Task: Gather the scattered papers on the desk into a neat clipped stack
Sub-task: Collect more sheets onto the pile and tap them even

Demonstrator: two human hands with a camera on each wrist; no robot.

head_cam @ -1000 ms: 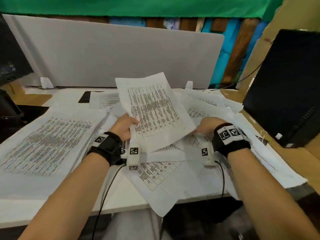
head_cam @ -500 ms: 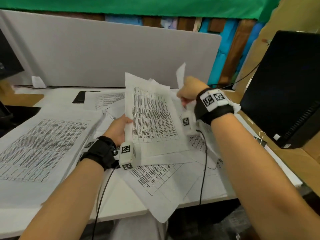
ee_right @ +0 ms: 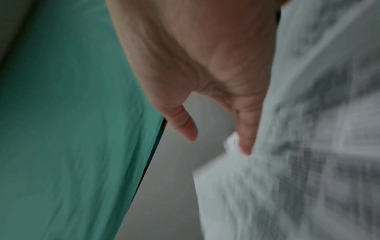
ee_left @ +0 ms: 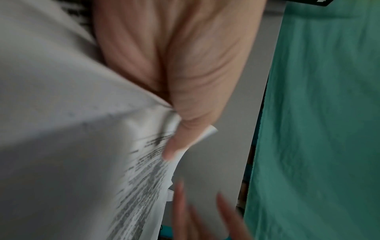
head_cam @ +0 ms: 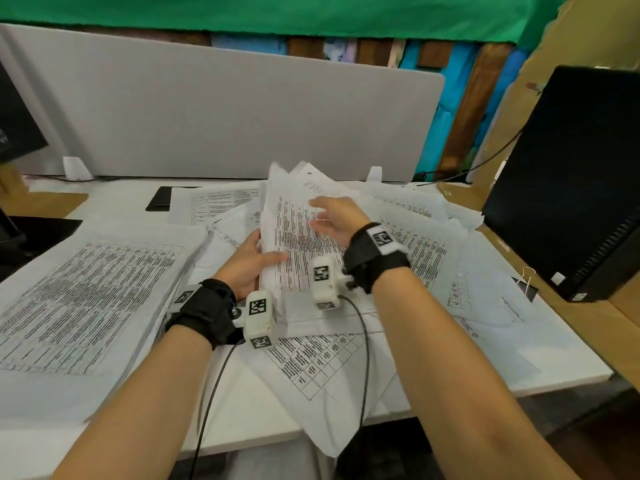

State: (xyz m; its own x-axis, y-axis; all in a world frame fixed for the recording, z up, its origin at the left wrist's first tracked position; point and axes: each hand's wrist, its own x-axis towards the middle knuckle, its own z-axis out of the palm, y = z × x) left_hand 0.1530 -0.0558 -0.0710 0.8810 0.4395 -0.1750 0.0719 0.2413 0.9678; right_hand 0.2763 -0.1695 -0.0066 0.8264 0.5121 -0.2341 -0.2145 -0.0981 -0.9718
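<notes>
My left hand (head_cam: pixel 252 259) grips a small bundle of printed sheets (head_cam: pixel 294 216) by its left edge and holds it tilted up above the desk. In the left wrist view my thumb (ee_left: pixel 179 138) pinches the bundle's edge (ee_left: pixel 144 170). My right hand (head_cam: pixel 334 220) lies with straight, spread fingers against the front of that bundle, blurred by motion. In the right wrist view its fingers (ee_right: pixel 245 138) touch the paper (ee_right: pixel 298 162) while the thumb stands apart. More printed sheets lie scattered at the left (head_cam: pixel 86 289), front (head_cam: pixel 318 362) and right (head_cam: pixel 433 237).
A black binder clip (head_cam: pixel 526 284) lies on the desk's right edge beside a black computer tower (head_cam: pixel 571 185). A dark phone (head_cam: pixel 159 199) sits at the back left. A grey partition (head_cam: pixel 225 116) closes the back. Bare white desk (head_cam: pixel 242 410) shows at the front.
My right hand lifted a sheet from the right, brought it onto the bundle and let it go; it now lies flat on the bundle. The left hand keeps its grip.
</notes>
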